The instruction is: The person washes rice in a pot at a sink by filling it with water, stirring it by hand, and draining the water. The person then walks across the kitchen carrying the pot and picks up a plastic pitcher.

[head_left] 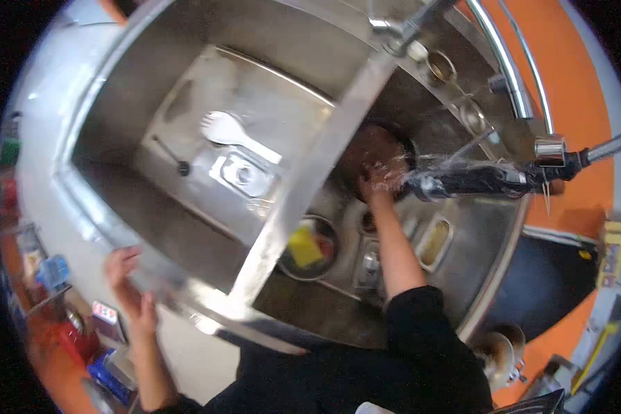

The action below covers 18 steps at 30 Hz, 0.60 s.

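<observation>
Sprayer (472, 181) beside right hand (385, 178), divider (315, 172), white utensil (236, 135)

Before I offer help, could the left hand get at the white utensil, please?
Probably yes: the left hand looks empty by the sink rim, and nothing covers the white utensil.

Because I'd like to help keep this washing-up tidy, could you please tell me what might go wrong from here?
Water from the black sprayer splashes around the right hand, so droplets could scatter beyond the basin. That hand is wet, so any grip it has on the brown round vessel might slip. The small metal container with yellowish contents sits near the spray and could catch stray water.
</observation>
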Each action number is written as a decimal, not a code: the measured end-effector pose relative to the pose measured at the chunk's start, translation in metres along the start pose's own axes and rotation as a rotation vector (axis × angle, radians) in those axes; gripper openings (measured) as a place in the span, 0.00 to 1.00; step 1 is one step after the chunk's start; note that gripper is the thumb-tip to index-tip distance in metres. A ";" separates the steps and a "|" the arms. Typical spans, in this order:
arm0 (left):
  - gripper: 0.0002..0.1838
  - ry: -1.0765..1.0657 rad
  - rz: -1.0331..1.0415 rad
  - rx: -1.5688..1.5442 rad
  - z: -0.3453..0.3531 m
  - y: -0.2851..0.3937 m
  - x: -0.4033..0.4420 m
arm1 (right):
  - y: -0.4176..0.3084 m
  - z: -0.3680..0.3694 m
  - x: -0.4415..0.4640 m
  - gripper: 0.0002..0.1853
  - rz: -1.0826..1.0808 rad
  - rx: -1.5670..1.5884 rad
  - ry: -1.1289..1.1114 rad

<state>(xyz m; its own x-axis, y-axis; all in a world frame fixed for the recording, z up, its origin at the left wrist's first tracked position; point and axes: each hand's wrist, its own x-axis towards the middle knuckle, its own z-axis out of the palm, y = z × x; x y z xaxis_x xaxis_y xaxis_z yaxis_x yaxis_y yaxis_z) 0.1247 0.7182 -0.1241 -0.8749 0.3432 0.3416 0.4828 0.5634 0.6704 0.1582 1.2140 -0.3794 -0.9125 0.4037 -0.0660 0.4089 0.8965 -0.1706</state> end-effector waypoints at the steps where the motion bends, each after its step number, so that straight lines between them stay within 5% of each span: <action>1: 0.32 0.157 0.057 -0.454 0.019 0.035 0.016 | 0.000 -0.003 0.003 0.25 -0.111 -0.014 0.064; 2: 0.37 0.208 -0.117 -0.843 0.023 0.088 0.024 | 0.006 0.001 0.005 0.25 -0.221 -0.034 0.131; 3: 0.37 0.028 -0.111 -1.231 0.020 0.139 0.039 | 0.010 0.007 0.003 0.24 -0.272 0.027 0.100; 4: 0.37 -0.095 -0.085 -1.443 0.019 0.175 0.049 | 0.004 0.003 -0.003 0.23 -0.063 0.102 -0.003; 7: 0.36 -0.240 0.109 -1.796 0.019 0.242 0.059 | 0.012 0.007 -0.007 0.24 -0.034 0.050 -0.070; 9: 0.35 -0.242 0.239 -1.922 0.013 0.266 0.060 | 0.013 0.023 0.004 0.25 0.230 0.704 -0.051; 12: 0.35 -0.211 0.412 -2.070 0.005 0.297 0.058 | -0.001 -0.017 -0.007 0.23 0.094 0.225 -0.227; 16: 0.34 -0.124 0.473 -2.128 0.006 0.325 0.059 | -0.006 -0.033 -0.027 0.23 0.051 0.327 -0.359; 18: 0.33 -0.182 0.321 -1.991 0.017 0.316 0.059 | -0.012 -0.056 -0.041 0.24 -0.012 0.387 -0.322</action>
<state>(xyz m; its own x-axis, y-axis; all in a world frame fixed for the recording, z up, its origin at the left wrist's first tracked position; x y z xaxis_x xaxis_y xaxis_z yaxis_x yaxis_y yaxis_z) 0.2261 0.9295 0.0966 -0.7085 0.3710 0.6004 -0.2270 -0.9253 0.3038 0.1917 1.1972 -0.3193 -0.8987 0.2624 -0.3514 0.4207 0.7425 -0.5213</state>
